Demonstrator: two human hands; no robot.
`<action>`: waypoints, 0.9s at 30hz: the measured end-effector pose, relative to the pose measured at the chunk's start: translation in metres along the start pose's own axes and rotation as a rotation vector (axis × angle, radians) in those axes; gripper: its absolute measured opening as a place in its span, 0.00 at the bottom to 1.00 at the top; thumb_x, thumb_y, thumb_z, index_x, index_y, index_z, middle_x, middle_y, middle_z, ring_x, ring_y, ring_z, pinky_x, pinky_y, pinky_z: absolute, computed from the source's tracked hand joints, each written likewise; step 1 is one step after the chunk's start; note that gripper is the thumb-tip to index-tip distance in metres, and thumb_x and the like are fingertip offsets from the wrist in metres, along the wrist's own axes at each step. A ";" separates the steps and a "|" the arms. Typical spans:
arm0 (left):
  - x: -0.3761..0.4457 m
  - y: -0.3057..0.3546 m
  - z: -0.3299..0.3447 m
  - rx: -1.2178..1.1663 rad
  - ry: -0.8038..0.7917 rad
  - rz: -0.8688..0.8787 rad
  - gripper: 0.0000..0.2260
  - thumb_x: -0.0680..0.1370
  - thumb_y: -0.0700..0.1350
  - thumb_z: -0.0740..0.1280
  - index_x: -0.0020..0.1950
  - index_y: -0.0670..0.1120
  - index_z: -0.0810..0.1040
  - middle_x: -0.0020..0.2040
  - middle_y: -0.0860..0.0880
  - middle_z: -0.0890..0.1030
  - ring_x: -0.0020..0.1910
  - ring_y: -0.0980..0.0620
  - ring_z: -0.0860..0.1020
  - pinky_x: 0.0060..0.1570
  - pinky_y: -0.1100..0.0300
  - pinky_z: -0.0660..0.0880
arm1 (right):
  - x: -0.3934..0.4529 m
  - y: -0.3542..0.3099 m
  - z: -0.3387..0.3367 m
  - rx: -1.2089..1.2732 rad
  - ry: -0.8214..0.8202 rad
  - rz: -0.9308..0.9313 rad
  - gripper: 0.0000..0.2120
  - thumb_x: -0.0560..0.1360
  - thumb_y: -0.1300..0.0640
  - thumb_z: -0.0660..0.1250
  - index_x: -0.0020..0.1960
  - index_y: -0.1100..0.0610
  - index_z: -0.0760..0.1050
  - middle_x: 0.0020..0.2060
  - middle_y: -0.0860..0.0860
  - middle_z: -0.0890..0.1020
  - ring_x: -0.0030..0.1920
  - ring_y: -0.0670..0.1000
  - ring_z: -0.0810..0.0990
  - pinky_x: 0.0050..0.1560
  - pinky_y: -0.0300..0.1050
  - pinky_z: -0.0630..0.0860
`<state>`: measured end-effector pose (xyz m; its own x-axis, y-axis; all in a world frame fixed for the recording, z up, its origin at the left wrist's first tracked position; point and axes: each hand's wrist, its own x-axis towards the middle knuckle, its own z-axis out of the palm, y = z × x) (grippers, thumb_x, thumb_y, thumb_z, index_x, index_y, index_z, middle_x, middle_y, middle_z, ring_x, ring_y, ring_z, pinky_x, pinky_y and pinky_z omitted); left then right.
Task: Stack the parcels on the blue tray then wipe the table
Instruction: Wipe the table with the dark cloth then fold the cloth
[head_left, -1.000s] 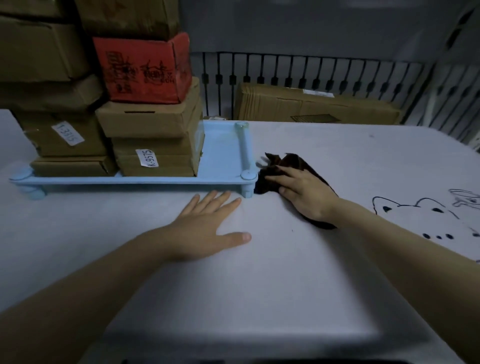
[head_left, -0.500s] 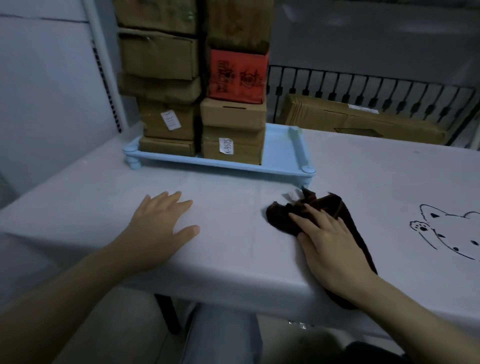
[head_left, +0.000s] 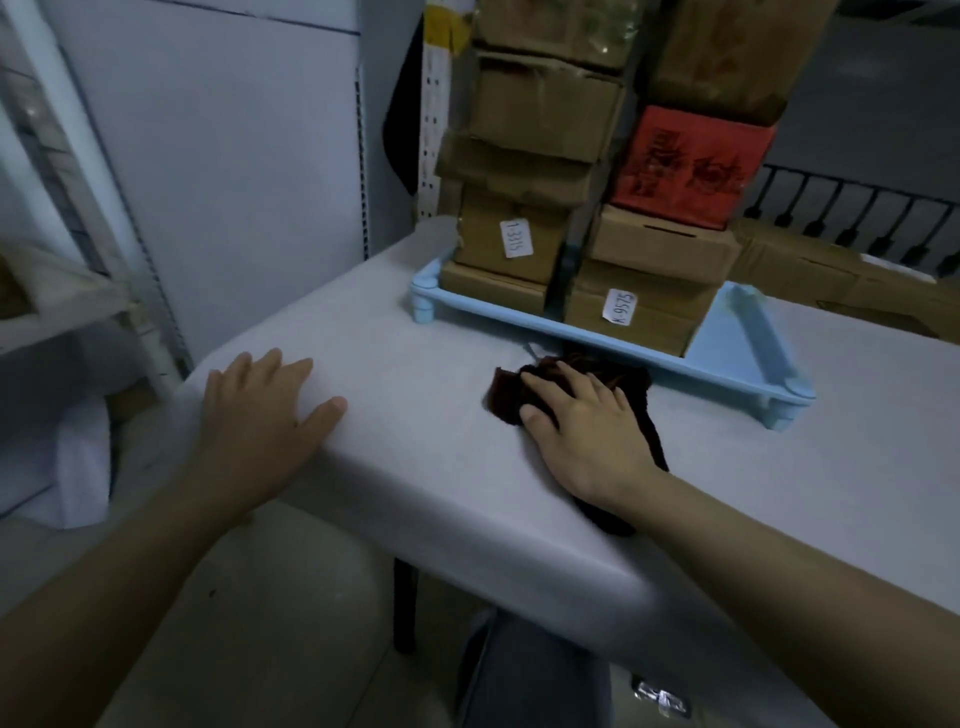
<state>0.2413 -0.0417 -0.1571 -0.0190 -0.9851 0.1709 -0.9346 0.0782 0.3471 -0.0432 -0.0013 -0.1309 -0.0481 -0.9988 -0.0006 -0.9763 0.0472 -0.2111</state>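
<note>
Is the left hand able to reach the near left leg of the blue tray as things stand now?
Probably yes. The left hand lies flat on the table near its left edge, and only bare tabletop shows between it and the leg of the blue tray. The cloth lies off to the right.

- A white paper sticker (head_left: 516, 238), at about eleven o'clock of the frame's centre, on a brown cardboard parcel (head_left: 506, 244) in the left stack, reads "1-3315", turned sideways.
- A white paper label (head_left: 622, 306), at about two o'clock, on the bottom brown cardboard box (head_left: 631, 317) of the right stack, reads "K-9575".
- The red cardboard box (head_left: 688, 169) bears dark printing, too blurred to read.
</note>
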 end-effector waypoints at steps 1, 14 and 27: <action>0.004 -0.010 0.000 0.003 0.008 -0.034 0.44 0.68 0.71 0.47 0.76 0.45 0.66 0.78 0.39 0.62 0.77 0.36 0.57 0.76 0.42 0.50 | 0.006 -0.012 0.002 0.004 -0.010 -0.030 0.25 0.83 0.42 0.49 0.80 0.41 0.56 0.81 0.51 0.54 0.80 0.57 0.52 0.78 0.60 0.47; 0.006 -0.031 0.015 -0.104 0.119 -0.148 0.30 0.82 0.58 0.54 0.79 0.43 0.59 0.81 0.40 0.53 0.78 0.38 0.53 0.75 0.44 0.53 | 0.086 -0.145 0.030 0.039 -0.114 -0.352 0.27 0.82 0.41 0.53 0.79 0.43 0.56 0.81 0.53 0.53 0.80 0.57 0.50 0.79 0.58 0.43; 0.004 -0.029 0.010 -0.542 0.184 -0.142 0.31 0.78 0.62 0.49 0.72 0.43 0.67 0.71 0.39 0.70 0.71 0.39 0.66 0.71 0.39 0.62 | 0.118 -0.176 0.034 0.069 -0.092 -0.667 0.21 0.82 0.44 0.56 0.74 0.41 0.68 0.79 0.47 0.63 0.77 0.53 0.60 0.75 0.58 0.54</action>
<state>0.2646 -0.0492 -0.1755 0.2007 -0.9526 0.2285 -0.6075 0.0619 0.7919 0.1300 -0.1277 -0.1274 0.5814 -0.8107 0.0690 -0.7748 -0.5775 -0.2574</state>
